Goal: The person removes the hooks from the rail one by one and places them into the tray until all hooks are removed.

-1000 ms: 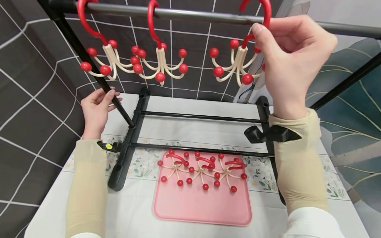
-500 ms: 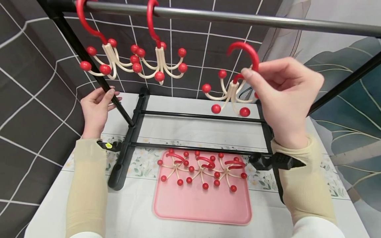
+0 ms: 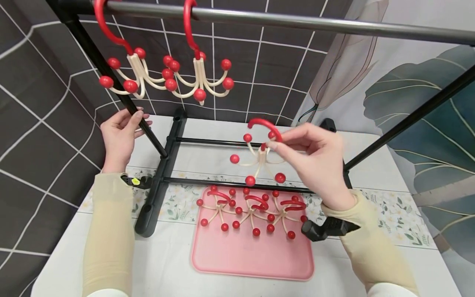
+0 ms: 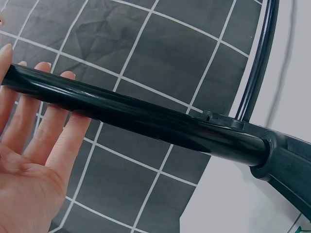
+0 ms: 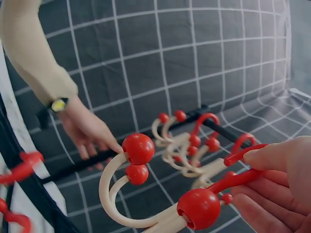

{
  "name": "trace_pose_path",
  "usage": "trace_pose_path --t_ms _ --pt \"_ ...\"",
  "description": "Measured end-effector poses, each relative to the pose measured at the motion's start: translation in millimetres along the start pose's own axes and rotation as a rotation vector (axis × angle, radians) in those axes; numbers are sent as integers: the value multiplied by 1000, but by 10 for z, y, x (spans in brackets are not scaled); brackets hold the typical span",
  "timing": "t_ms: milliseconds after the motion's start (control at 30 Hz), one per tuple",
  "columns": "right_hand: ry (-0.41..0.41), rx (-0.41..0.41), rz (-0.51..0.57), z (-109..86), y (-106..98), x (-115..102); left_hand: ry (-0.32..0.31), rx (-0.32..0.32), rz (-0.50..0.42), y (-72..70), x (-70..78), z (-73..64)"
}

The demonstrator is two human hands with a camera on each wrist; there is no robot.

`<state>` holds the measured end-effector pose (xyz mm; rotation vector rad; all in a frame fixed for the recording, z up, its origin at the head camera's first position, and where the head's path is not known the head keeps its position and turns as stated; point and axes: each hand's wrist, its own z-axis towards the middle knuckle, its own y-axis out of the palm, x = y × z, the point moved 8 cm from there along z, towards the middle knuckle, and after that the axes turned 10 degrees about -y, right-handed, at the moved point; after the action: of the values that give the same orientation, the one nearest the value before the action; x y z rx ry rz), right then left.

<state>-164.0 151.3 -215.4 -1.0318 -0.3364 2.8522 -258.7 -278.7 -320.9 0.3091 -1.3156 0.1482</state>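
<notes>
My right hand [image 3: 315,161] pinches the red hook of a hanger [image 3: 262,156] with curved cream arms tipped by red balls. This hanger is in the air above the rack's lower bars, below the top rail, and fills the front of the right wrist view. With thumb and fingers on either side, my left hand [image 3: 120,138] holds the rack's black left post [image 4: 131,114]. Two similar hangers, a left one [image 3: 138,70] and a middle one [image 3: 200,74], hang by red hooks from the grey top rail [image 3: 297,20].
On the table [image 3: 163,264] a pink tray [image 3: 252,260] carries three more such hangers at its far end, below the lower front bar [image 3: 208,182]. The right post [image 3: 400,126] slants beside my right hand. A dark gridded cloth [image 3: 237,57] stands behind.
My right hand has lifted the third hanger off the top rail and brought it down and to the left, toward the tray. The left hand stays on the post.
</notes>
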Motion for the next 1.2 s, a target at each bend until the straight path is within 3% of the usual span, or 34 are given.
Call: trace_pose_path --t_ms 133,300,667,833,1200 --pt "15 -78 41 -163 158 3 -7 5 3 -7 -8 7" --pt "14 -171 209 -356 400 -74 -14 9 9 -12 -10 7" --pt "132 -314 446 -841 860 -48 -15 -1 1 -6 -7 12" --pt "214 -374 480 -1065 1040 84 -14 1 5 -1 -6 8" --pt "318 -360 436 -1436 1150 278 -18 5 -3 -3 -1 9"
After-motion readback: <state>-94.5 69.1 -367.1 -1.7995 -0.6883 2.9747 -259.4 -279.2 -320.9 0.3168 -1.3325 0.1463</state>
